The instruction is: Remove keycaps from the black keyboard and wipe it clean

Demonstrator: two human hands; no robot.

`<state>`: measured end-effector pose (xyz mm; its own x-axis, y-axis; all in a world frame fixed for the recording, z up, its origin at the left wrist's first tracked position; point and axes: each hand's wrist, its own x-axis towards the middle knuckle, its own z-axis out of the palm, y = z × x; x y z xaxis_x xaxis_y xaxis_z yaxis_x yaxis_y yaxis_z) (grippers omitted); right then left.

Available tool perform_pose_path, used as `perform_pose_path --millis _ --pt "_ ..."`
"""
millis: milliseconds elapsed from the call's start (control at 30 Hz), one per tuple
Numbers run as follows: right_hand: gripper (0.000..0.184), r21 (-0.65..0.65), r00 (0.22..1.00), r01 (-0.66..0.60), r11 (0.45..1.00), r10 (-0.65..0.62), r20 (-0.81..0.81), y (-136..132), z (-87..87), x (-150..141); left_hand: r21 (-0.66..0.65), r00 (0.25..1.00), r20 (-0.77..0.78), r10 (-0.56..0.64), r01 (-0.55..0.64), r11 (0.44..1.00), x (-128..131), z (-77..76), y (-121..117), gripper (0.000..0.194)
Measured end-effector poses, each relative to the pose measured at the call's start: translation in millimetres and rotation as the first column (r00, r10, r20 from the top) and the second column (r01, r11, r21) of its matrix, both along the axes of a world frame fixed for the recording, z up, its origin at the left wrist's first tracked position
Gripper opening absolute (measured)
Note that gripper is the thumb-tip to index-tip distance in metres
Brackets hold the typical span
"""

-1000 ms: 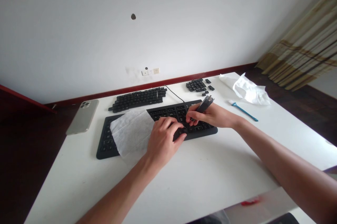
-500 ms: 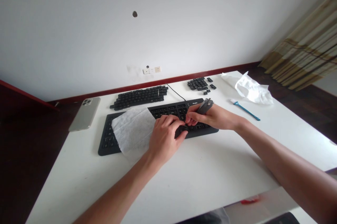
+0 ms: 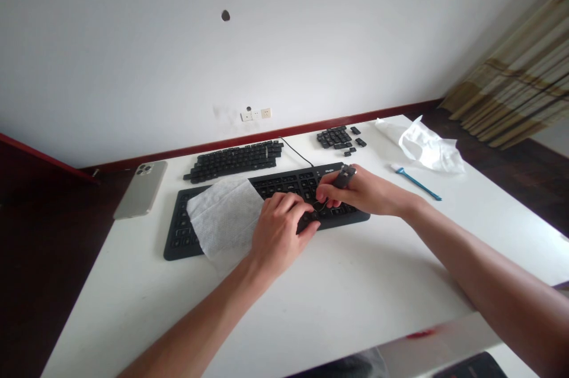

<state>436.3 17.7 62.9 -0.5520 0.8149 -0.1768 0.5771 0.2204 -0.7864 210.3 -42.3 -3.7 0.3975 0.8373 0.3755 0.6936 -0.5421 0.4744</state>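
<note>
Black keyboard (image 3: pixel 288 187) lying toward back edge of white counter (image 3: pixel 355 289); white textured wipe (image 3: pixel 224 221) draped over its left end. Right hand (image 3: pixel 367 191) pinching dark grey plastic tool (image 3: pixel 344 176) above keys; left hand (image 3: pixel 280 236) curled, fingertips pressing keys, steadying board.

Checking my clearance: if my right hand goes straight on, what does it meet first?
Your right hand, holding a dark tool, would probably meet your left hand first, just over the keyboard; depth is unclear here.

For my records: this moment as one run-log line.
left hand: on black keyboard | right hand: holding keycap puller | white wipe: covering keyboard's left side
</note>
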Motion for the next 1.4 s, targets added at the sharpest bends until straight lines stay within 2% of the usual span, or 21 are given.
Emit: perform_pose_path --millis 133,200,333,433,667,800,1033,1267,1400 --pt "0.038 -0.110 0.997 0.004 0.994 -0.013 -0.080 -3 -1.0 -4 0.002 0.999 -0.028 -0.019 0.020 1.000 0 0.7 0 0.013" --pt "0.039 -0.149 0.995 0.050 0.988 -0.062 -0.077 -4 -2.2 -5 0.012 0.997 -0.064 -0.032 0.032 0.999 1 1.9 0 0.009" --pt "0.041 -0.075 0.982 0.178 0.981 -0.172 0.082 -4 -3.2 -6 0.042 0.988 -0.146 -0.048 0.054 0.998 3 4.0 0 0.006" --pt "0.039 -0.044 0.977 0.167 0.985 -0.160 0.138 -5 -0.3 -7 0.051 0.983 -0.179 -0.044 0.054 0.997 5 5.1 -1 0.006" --pt "0.036 -0.136 0.995 0.090 0.987 -0.082 0.063 -14 8.5 -11 0.053 0.980 -0.196 -0.036 0.048 0.997 5 5.0 -1 0.005" --pt "0.034 -0.160 0.990 0.142 0.977 -0.138 0.037 -13 3.4 -13 0.043 0.982 -0.184 -0.042 0.051 0.998 5 4.4 0 0.005" --pt "0.038 -0.080 0.974 0.222 0.972 -0.218 0.058 -10 -3.7 -14 0.043 0.982 -0.181 -0.051 0.060 0.997 4 4.7 0 0.005" --pt "0.043 0.095 0.975 0.193 0.977 -0.202 0.093 -16 0.7 -19 0.042 0.983 -0.173 -0.055 0.063 0.997 4 2.9 0 0.006" --pt "0.043 0.142 0.971 0.198 0.970 -0.214 0.105 -19 0.4 -19 0.041 0.984 -0.171 -0.054 0.062 0.997 3 2.9 0 0.006"
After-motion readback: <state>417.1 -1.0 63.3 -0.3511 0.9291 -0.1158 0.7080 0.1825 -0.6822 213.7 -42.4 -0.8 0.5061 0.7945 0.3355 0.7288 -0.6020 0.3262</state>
